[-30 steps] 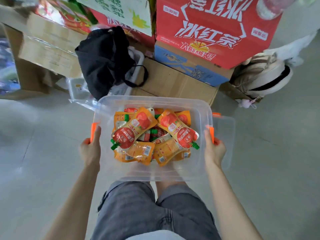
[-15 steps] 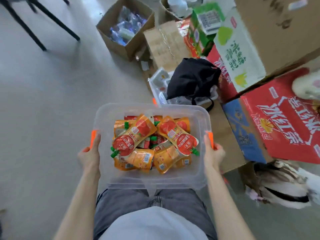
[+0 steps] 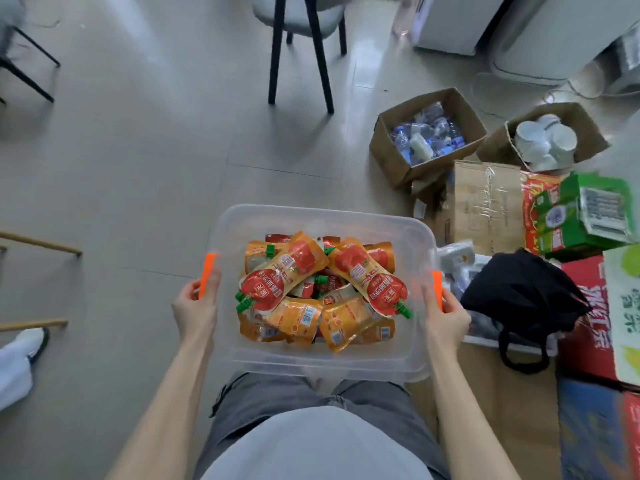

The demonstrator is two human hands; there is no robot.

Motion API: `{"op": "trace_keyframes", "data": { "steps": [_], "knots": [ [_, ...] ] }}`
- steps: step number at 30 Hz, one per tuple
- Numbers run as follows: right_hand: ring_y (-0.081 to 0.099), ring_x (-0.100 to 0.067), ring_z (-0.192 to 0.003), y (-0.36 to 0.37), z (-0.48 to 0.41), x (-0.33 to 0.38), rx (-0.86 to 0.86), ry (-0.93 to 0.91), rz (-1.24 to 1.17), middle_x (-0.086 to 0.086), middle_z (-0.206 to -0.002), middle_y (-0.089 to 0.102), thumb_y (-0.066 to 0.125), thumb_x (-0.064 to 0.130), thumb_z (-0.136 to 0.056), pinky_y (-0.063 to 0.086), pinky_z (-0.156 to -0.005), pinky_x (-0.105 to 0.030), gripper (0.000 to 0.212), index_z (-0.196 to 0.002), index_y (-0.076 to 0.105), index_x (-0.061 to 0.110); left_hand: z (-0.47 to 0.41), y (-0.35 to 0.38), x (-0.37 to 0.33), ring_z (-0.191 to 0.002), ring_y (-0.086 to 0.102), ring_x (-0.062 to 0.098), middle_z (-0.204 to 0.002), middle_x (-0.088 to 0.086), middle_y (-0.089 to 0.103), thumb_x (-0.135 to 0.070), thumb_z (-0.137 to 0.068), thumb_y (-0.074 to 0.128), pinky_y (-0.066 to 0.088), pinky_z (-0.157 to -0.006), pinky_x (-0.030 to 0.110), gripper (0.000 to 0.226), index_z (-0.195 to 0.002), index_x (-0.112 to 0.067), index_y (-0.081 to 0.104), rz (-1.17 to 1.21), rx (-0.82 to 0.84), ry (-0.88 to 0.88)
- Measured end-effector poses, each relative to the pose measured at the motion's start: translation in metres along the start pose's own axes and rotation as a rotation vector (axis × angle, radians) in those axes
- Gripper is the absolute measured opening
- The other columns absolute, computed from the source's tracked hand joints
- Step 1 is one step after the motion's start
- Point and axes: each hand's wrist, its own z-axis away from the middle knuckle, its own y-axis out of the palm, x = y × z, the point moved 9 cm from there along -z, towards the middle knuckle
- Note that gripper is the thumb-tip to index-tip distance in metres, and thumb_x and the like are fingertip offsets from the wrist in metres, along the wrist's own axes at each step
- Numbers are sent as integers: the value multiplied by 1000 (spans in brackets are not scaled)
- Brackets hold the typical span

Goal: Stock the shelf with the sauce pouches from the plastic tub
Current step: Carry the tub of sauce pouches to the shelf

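A clear plastic tub [image 3: 412, 365] with orange handle clips is carried in front of my waist above the grey floor. Inside it lies a heap of several orange and red sauce pouches [image 3: 322, 289] with green caps. My left hand [image 3: 195, 306] grips the tub's left handle. My right hand [image 3: 445, 313] grips the right handle. No shelf is in view.
To the right stand open cardboard boxes of bottles [image 3: 427, 138] and white bowls [image 3: 543, 140], stacked cartons [image 3: 581, 216] and a black bag [image 3: 523, 296]. Chair legs [image 3: 301, 53] stand ahead. Wooden rails [image 3: 41, 244] and another person's white shoe [image 3: 31, 344] are at the left.
I have turned left with the tub held in both hands. The stacked cartons and black bag slid from ahead to the right, and open floor and a chair came into view.
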Motion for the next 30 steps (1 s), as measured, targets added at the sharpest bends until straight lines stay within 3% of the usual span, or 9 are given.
{"op": "trace_keyframes", "data": {
  "steps": [5, 13, 17, 21, 26, 30],
  "knots": [
    [58, -15, -64, 109, -2, 83, 195, -136, 45, -3, -70, 63, 64, 28, -87, 50, -60, -31, 14, -75, 65, 24, -64, -47, -36, -54, 29, 12, -58, -1, 37, -49, -80, 66, 23, -52, 28, 35, -67, -18, 55, 98, -120, 2],
    [64, -15, -71, 268, -40, 200, 335, -285, 130, -4, -82, 67, 67, 32, -84, 55, -66, -32, 19, -96, 69, 17, -164, -77, -100, -51, 30, 15, -57, 5, 36, -45, -86, 58, 22, -49, 29, 39, -65, -12, 53, 57, -142, 50],
    [60, -11, -72, 361, -54, 258, 430, -301, 101, -4, -86, 64, 66, 27, -86, 48, -61, -22, 30, -111, 65, 12, -216, -87, -137, -50, 31, 14, -56, 5, 38, -39, -88, 58, 25, -42, 17, 37, -61, -15, 52, 83, -251, 10],
    [60, -8, -69, 456, -58, 321, 537, -346, 142, -5, -86, 66, 66, 28, -85, 45, -57, -18, 34, -113, 65, 7, -262, -107, -168, -52, 34, 14, -60, 8, 41, -39, -87, 60, 26, -49, 23, 36, -63, -12, 56, 148, -391, -59],
    [60, -10, -67, 573, -46, 377, 665, -384, 199, 3, -78, 65, 66, 33, -85, 45, -57, -21, 28, -107, 67, 15, -313, -141, -188, -57, 36, 15, -65, 11, 43, -37, -87, 62, 28, -52, 25, 35, -67, -8, 59, 246, -570, -116],
    [56, -8, -63, 674, -30, 412, 751, -414, 242, -4, -81, 66, 67, 33, -85, 42, -52, -14, 22, -99, 67, 16, -371, -172, -199, -59, 37, 18, -64, 10, 42, -40, -84, 64, 28, -53, 27, 43, -66, -2, 57, 317, -655, -139]
  ]
}}
